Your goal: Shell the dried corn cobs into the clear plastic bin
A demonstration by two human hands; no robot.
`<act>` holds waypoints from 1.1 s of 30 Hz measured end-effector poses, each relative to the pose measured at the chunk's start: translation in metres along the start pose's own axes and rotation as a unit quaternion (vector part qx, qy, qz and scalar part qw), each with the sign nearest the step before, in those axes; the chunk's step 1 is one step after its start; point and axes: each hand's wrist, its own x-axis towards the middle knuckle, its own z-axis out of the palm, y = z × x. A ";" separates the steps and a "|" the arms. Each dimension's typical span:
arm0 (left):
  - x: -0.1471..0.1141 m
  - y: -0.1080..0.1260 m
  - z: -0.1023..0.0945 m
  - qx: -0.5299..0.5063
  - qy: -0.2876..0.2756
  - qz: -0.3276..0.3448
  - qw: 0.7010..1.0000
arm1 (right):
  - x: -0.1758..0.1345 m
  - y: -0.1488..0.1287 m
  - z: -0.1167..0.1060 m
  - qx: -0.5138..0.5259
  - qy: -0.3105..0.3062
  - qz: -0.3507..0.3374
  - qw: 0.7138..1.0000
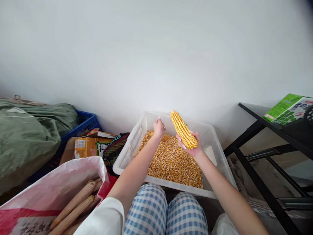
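Observation:
My right hand is wrapped round the lower end of a corn cob, which is covered in yellow kernels and tilts up to the left. Left of the cob, and apart from it, my left hand is closed with the thumb up. Its palm is turned away, so anything inside is hidden. Both hands are over a clear plastic bin holding a thick layer of loose corn kernels. Another yellow cob lies on the kernels beside my left wrist, partly covered.
At the lower left stands a white and red sack with several stripped cobs inside. Behind it are a cardboard box with packages and a blue crate under green cloth. A black metal frame borders the right side.

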 end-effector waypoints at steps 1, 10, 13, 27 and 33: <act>0.002 0.000 -0.002 -0.014 0.008 -0.010 1.000 | -0.001 -0.001 0.000 0.009 -0.005 -0.006 1.000; -0.031 -0.001 0.015 0.044 -0.249 -0.075 0.964 | -0.003 -0.006 0.004 0.031 -0.008 -0.016 0.999; -0.046 0.002 0.025 0.041 -0.255 -0.024 0.966 | -0.003 -0.006 0.002 0.033 0.019 -0.019 0.999; -0.014 0.035 0.001 -0.112 -0.161 -0.062 0.979 | -0.009 -0.018 0.003 0.046 0.023 -0.041 0.998; -0.063 -0.005 0.029 0.104 -0.339 -0.108 0.929 | -0.008 -0.023 -0.002 0.062 0.014 -0.056 0.996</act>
